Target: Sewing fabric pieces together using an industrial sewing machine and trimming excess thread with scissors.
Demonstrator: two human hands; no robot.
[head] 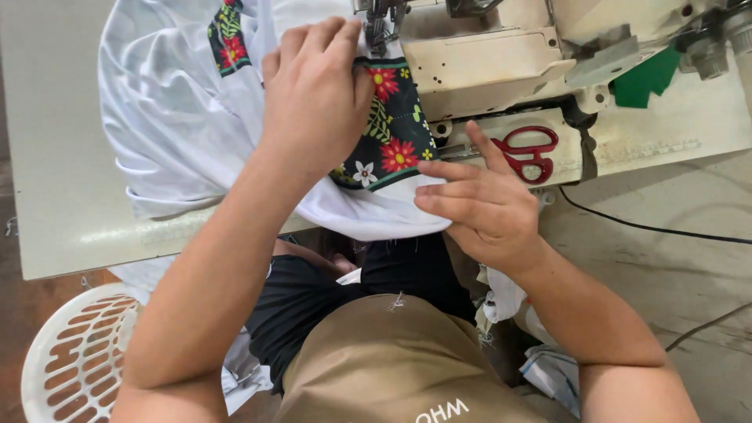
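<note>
Two bare hands at work, one white cloth garment (180,117), one cream metal sewing machine (501,59), one pair of red-handled scissors (529,153), one white slotted plastic basket (74,356), two dark cables (642,227) on the grey floor (689,266).

White cloth garment bunched in soft folds over the pale table (47,157), spreading from 10 o'clock toward the centre, one edge hanging off the near table rim. Sewn onto it, a black floral fabric panel (395,133) with red flowers, one white flower and green leaves, edged in green and white; a second patch of the same print (227,35) showing at 11 o'clock.

Left hand (313,86) at 12 o'clock, laid flat on the garment, fingers (329,35) together and bent, tips just beside the machine's needle area (380,23); nothing clamped. Right hand (482,207) at 3 o'clock of the panel, fingers (442,192) extended close together, pressing the white hem; index finger raised toward the scissors, which lie on the machine bed.

White slotted plastic basket at 8 o'clock on the floor; white cloth (243,368) just beside its rim, contents otherwise hidden by the arm. More white cloth scraps (548,368) at 5 o'clock.
</note>
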